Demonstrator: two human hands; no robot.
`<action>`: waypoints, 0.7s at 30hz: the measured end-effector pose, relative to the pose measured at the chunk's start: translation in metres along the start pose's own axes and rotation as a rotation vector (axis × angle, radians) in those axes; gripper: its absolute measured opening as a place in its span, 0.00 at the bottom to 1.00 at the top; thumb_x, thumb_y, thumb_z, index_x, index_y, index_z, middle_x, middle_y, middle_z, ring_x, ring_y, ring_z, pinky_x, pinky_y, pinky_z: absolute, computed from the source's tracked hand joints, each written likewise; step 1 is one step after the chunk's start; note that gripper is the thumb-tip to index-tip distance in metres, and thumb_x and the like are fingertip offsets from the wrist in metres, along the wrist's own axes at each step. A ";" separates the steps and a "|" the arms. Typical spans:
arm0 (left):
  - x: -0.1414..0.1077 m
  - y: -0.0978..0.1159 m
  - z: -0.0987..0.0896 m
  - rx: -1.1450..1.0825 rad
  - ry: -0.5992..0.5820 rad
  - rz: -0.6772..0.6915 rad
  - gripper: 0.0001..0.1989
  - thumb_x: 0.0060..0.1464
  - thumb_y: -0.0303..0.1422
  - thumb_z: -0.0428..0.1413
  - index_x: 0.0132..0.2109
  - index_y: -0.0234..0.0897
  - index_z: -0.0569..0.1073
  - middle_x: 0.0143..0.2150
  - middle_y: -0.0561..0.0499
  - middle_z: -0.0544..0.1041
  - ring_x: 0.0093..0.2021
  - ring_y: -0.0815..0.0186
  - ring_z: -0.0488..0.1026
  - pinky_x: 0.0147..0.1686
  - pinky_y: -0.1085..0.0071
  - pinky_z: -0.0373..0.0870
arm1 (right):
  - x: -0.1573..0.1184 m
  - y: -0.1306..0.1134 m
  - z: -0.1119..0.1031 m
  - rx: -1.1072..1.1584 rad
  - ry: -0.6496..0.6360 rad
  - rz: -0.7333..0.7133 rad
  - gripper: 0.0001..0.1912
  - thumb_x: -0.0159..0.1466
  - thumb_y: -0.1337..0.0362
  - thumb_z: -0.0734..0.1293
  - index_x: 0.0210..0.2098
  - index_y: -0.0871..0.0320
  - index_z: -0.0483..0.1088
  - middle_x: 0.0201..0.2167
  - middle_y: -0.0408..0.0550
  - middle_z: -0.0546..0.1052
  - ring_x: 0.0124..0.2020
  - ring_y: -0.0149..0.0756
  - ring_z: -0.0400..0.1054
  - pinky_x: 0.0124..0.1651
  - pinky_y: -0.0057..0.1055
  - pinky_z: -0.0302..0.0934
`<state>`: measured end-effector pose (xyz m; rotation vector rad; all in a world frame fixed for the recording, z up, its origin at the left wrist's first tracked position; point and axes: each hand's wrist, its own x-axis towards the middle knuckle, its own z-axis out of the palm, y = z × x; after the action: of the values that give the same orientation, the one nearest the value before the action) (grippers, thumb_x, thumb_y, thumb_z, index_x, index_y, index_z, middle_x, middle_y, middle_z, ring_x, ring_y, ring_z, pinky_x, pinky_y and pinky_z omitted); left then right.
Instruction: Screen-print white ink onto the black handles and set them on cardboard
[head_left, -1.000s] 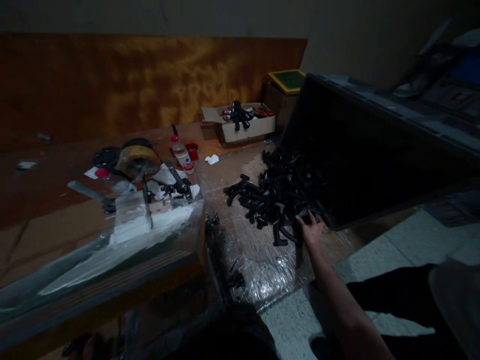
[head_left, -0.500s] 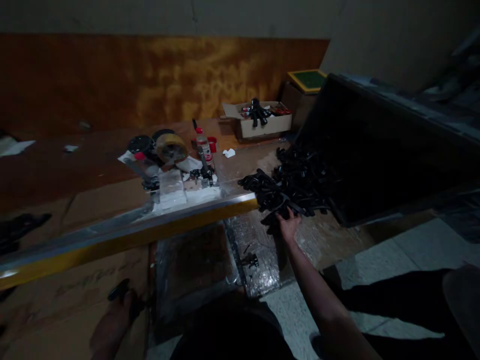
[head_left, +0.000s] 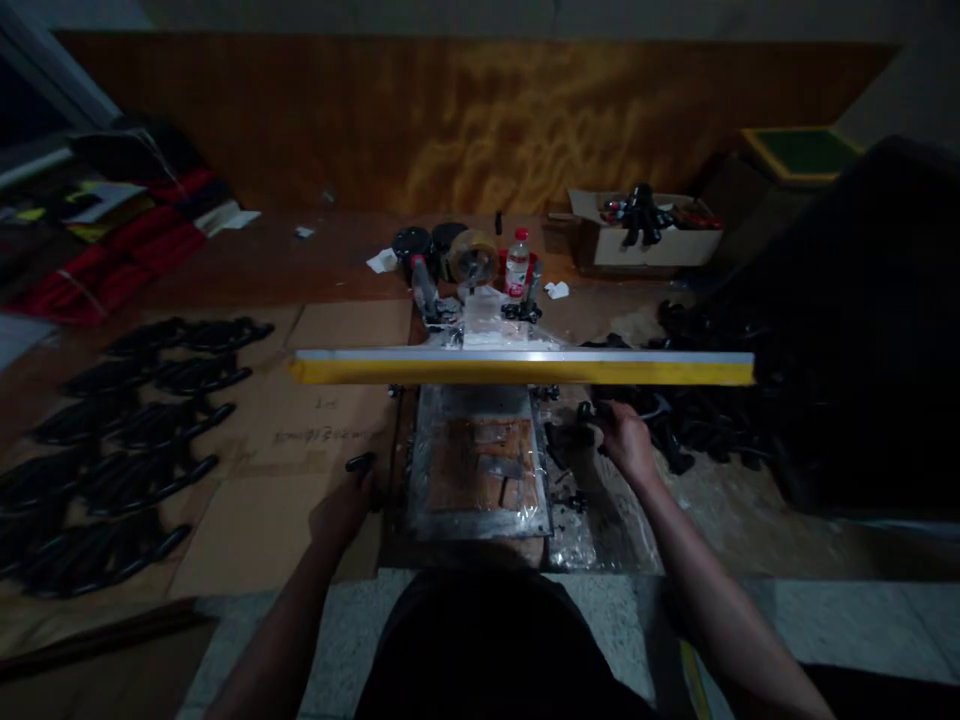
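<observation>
My left hand [head_left: 345,512], low over the cardboard on the left, is closed on a black curved plastic piece [head_left: 361,462]; its end sticks out above the fingers. To the right of the middle, my right hand [head_left: 628,440] grips another black plastic piece [head_left: 592,412], beside a heap of similar black pieces [head_left: 705,420]. Between the hands lies a flat board wrapped in clear film [head_left: 491,525], with a brown middle. A long grey and yellow bar [head_left: 525,370] runs across above the board's far end. The dim light hides the exact shape of the held pieces.
Rows of black curved pieces [head_left: 150,425] lie on cardboard [head_left: 300,440] at the left. Behind the bar stand a tape roll [head_left: 474,257], a red-capped bottle [head_left: 517,265] and an open carton [head_left: 652,247]. A large black bin [head_left: 877,380] leans at the right.
My view has swung left, bringing the rows of black pieces into sight. My right hand has come away from the heap towards the board with a black piece. My left hand still holds its piece.
</observation>
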<state>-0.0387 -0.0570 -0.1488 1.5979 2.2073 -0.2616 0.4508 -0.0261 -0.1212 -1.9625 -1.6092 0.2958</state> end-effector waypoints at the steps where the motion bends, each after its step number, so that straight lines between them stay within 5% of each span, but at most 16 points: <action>1: -0.003 -0.001 -0.003 0.002 -0.002 -0.013 0.32 0.65 0.49 0.32 0.56 0.36 0.71 0.44 0.35 0.80 0.42 0.48 0.79 0.36 0.61 0.67 | 0.001 -0.012 -0.003 0.001 -0.002 -0.021 0.17 0.61 0.62 0.63 0.48 0.57 0.74 0.41 0.55 0.76 0.45 0.47 0.70 0.49 0.40 0.64; 5: -0.009 0.003 -0.023 -0.037 0.109 -0.053 0.30 0.66 0.47 0.30 0.52 0.36 0.71 0.42 0.36 0.80 0.41 0.49 0.78 0.34 0.63 0.65 | -0.011 -0.072 0.020 0.269 -0.050 -0.029 0.16 0.59 0.52 0.68 0.40 0.56 0.73 0.34 0.49 0.77 0.37 0.43 0.71 0.42 0.37 0.65; 9: -0.007 0.028 -0.056 -0.218 0.250 -0.010 0.26 0.67 0.43 0.33 0.46 0.37 0.73 0.41 0.40 0.79 0.41 0.54 0.76 0.36 0.66 0.63 | -0.033 -0.118 0.067 0.645 -0.238 -0.126 0.15 0.59 0.55 0.69 0.43 0.56 0.73 0.39 0.48 0.79 0.40 0.40 0.73 0.46 0.37 0.66; 12: -0.008 0.058 -0.090 -0.470 0.412 0.147 0.23 0.66 0.42 0.36 0.41 0.37 0.73 0.36 0.45 0.77 0.38 0.60 0.74 0.36 0.68 0.63 | -0.043 -0.126 0.084 0.513 -0.363 -0.333 0.11 0.64 0.62 0.65 0.43 0.55 0.77 0.43 0.49 0.79 0.46 0.39 0.72 0.50 0.38 0.65; 16: -0.021 0.102 -0.137 -0.942 0.555 0.375 0.20 0.65 0.44 0.41 0.38 0.36 0.72 0.25 0.53 0.69 0.27 0.68 0.67 0.30 0.72 0.62 | -0.052 -0.122 0.083 0.066 -0.353 -0.525 0.18 0.65 0.70 0.62 0.47 0.52 0.79 0.45 0.53 0.77 0.48 0.43 0.68 0.49 0.39 0.64; 21: -0.041 0.134 -0.167 -1.317 0.322 0.589 0.28 0.63 0.53 0.40 0.36 0.35 0.74 0.19 0.56 0.64 0.18 0.72 0.59 0.20 0.75 0.58 | -0.047 -0.111 0.068 -0.010 -0.333 -0.521 0.16 0.65 0.64 0.65 0.50 0.51 0.78 0.44 0.54 0.77 0.47 0.46 0.67 0.51 0.43 0.62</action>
<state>0.0630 0.0146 0.0301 1.3353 1.3051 1.3724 0.3129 -0.0390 -0.1233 -1.4779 -2.2641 0.4160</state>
